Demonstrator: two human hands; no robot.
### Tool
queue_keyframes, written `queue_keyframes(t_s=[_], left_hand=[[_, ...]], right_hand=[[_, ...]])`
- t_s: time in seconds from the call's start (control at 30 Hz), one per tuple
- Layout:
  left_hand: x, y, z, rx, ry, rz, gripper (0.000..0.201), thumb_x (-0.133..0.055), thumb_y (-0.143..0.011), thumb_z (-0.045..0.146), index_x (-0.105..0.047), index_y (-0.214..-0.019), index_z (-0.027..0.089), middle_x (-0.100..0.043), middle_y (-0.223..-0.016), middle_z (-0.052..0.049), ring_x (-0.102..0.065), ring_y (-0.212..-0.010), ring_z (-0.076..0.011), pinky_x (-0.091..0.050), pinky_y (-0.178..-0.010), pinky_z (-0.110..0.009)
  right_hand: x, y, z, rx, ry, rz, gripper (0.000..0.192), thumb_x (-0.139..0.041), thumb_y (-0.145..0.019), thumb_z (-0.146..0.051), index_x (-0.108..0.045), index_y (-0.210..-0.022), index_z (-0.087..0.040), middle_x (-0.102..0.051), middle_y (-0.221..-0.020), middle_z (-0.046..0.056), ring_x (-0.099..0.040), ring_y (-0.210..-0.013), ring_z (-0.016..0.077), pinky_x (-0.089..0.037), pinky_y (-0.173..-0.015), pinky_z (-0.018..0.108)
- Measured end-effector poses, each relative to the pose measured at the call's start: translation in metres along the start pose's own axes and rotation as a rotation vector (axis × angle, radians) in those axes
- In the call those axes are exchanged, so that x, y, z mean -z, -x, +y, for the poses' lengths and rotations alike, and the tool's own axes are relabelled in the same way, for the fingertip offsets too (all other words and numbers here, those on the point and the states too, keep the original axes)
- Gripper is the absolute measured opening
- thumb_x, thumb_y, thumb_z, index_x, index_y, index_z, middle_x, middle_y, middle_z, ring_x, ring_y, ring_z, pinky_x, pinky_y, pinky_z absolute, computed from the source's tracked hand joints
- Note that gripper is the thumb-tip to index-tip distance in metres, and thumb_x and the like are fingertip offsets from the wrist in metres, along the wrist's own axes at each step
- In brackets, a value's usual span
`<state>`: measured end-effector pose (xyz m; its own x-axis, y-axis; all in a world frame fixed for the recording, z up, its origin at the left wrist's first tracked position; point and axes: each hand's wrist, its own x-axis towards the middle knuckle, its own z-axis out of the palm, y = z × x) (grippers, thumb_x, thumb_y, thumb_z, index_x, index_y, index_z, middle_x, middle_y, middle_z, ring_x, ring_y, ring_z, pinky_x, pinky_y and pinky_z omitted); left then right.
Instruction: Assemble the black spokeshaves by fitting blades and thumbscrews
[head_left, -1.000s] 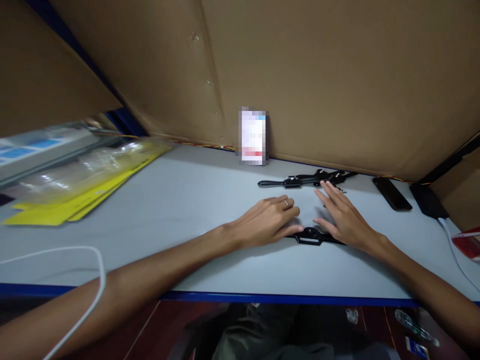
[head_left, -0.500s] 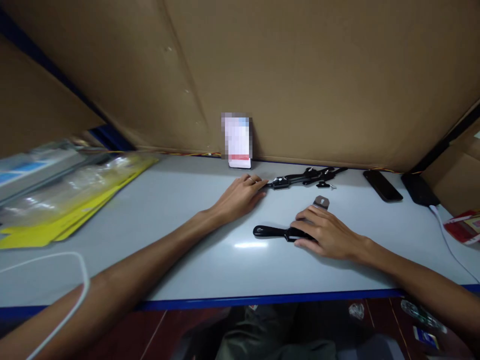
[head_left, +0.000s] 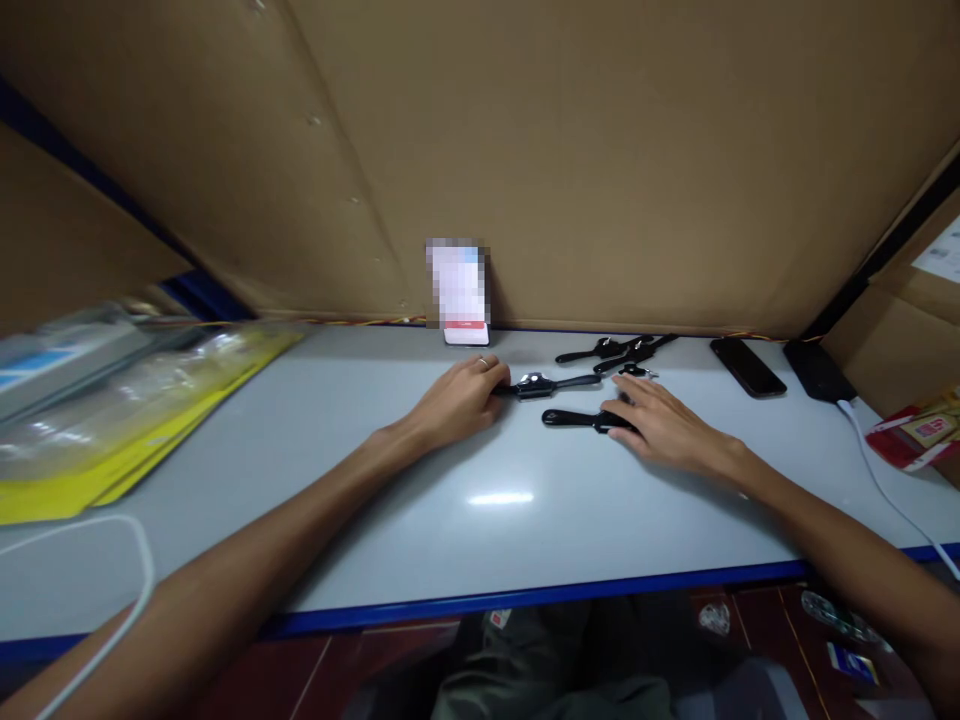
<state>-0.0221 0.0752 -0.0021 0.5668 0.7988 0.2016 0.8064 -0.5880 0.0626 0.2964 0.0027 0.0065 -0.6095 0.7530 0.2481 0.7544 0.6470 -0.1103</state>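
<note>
Both hands flat on the white table (head_left: pixel 300 470), each on a black tool.

Left hand (head_left: pixel 457 400) fingertips pinch the end of the far black tool (head_left: pixel 551 383); right hand (head_left: pixel 660 425) lies spread, palm down, over the end of the near black tool (head_left: pixel 577 419). They look light, rigid and smooth, likely to slide; best gripped at the slim handle. More tools (head_left: pixel 622 350) lie behind.
</note>
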Motion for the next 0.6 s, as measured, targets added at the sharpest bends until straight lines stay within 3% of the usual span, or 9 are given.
queue_keyframes(t_s=[0.1, 0.23, 0.4, 0.6], left_hand=[[0.004, 0.002, -0.001, 0.043, -0.035, -0.026, 0.024, -0.048, -0.074, 0.011, -0.060, -0.092, 0.020, -0.064, -0.099, -0.010, -0.061, -0.095, -0.0289, -0.048, -0.075, -0.038], [0.008, 0.004, -0.005, 0.057, -0.087, -0.046, 0.027, -0.047, -0.067, 0.005, -0.056, -0.088, 0.021, -0.063, -0.097, -0.009, -0.061, -0.091, -0.0276, -0.041, -0.066, -0.034], [0.011, 0.005, -0.010, 0.033, -0.087, -0.087, 0.026, -0.048, -0.065, 0.002, -0.050, -0.080, 0.022, -0.060, -0.089, -0.006, -0.059, -0.083, -0.0241, -0.036, -0.062, -0.032], [0.017, 0.006, -0.006, -0.007, -0.017, -0.113, 0.023, -0.049, -0.067, 0.002, -0.047, -0.076, 0.022, -0.059, -0.088, -0.005, -0.058, -0.080, -0.0222, -0.037, -0.063, -0.030]], right_hand=[[0.001, 0.002, 0.019, -0.043, 0.002, -0.014, 0.030, -0.057, -0.098, -0.026, -0.069, -0.125, -0.022, -0.052, -0.152, 0.016, -0.047, -0.142, 0.0383, -0.042, -0.114, 0.064], [0.004, 0.002, 0.040, -0.085, -0.029, -0.097, 0.040, -0.054, -0.099, -0.026, -0.061, -0.138, -0.022, -0.058, -0.147, 0.017, -0.057, -0.134, 0.0379, -0.052, -0.104, 0.063], [0.008, 0.005, 0.061, -0.136, -0.004, -0.136, 0.046, -0.054, -0.099, -0.026, -0.055, -0.145, -0.026, -0.058, -0.148, 0.013, -0.055, -0.136, 0.0349, -0.051, -0.107, 0.060], [0.008, 0.011, 0.086, -0.179, 0.031, -0.104, 0.045, -0.057, -0.095, -0.025, -0.061, -0.140, -0.027, -0.064, -0.141, 0.012, -0.062, -0.127, 0.0351, -0.054, -0.100, 0.058]])
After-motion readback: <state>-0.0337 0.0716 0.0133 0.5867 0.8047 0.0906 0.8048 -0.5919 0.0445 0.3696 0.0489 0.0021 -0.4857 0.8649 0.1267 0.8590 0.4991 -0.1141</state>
